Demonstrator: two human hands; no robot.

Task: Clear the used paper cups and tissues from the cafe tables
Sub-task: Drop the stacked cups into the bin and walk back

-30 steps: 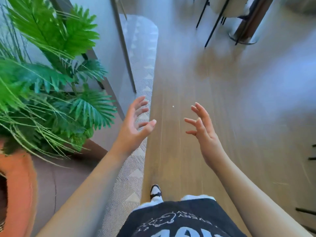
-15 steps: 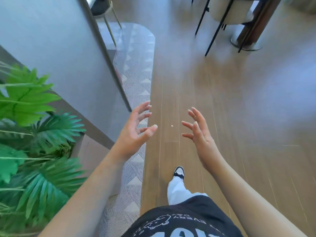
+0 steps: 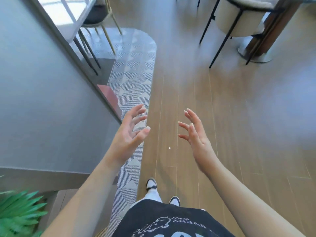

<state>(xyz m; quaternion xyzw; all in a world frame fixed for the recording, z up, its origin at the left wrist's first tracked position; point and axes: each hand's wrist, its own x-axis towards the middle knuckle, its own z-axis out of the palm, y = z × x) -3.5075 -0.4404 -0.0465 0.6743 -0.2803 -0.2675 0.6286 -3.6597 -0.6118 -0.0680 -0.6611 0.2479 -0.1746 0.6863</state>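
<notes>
No paper cup or tissue shows in the head view. My left hand (image 3: 130, 132) and my right hand (image 3: 195, 134) are raised in front of me over the wooden floor (image 3: 239, 117), palms facing each other, fingers spread and relaxed, holding nothing. A tiny white speck (image 3: 169, 148) lies on the floor between the hands. My feet show at the bottom of the view.
A grey partition wall (image 3: 42, 100) runs along my left, with a green plant (image 3: 18, 212) at the bottom left. A patterned floor strip (image 3: 135, 79) borders the wall. A cream chair (image 3: 239, 16) and a table's pedestal base (image 3: 254, 53) stand at the top right; another chair (image 3: 95, 19) stands at the top left.
I have walked forward: the plant has slid down and out to the bottom left, the chairs at the top have come nearer. Both hands stay raised and empty.
</notes>
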